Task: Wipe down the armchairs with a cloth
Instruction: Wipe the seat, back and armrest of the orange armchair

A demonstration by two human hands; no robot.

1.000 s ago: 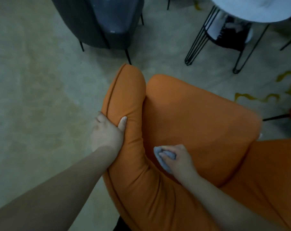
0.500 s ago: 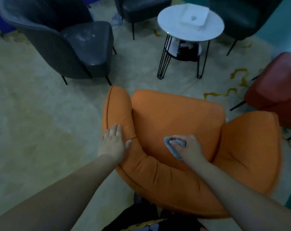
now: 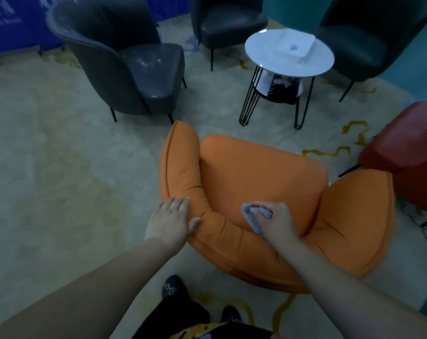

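An orange armchair (image 3: 261, 172) stands right in front of me, seen from behind and above. My left hand (image 3: 169, 222) lies flat on the outer edge of its left arm, fingers spread, thumb pressed against the padding. My right hand (image 3: 277, 221) is closed on a small grey cloth (image 3: 251, 216) and presses it where the seat cushion meets the backrest. Part of the cloth is hidden under my fingers.
A dark grey armchair (image 3: 134, 67) stands at the back left, another dark chair (image 3: 227, 28) behind it and a third (image 3: 379, 33) at the back right. A round white side table (image 3: 289, 53) on black wire legs stands beyond the orange chair. A red chair (image 3: 408, 148) is at the right.
The view has pulled back and up, bringing the other chairs and table into sight. My left hand slid back along the chair's arm and flattened. My right hand stays on the cloth.
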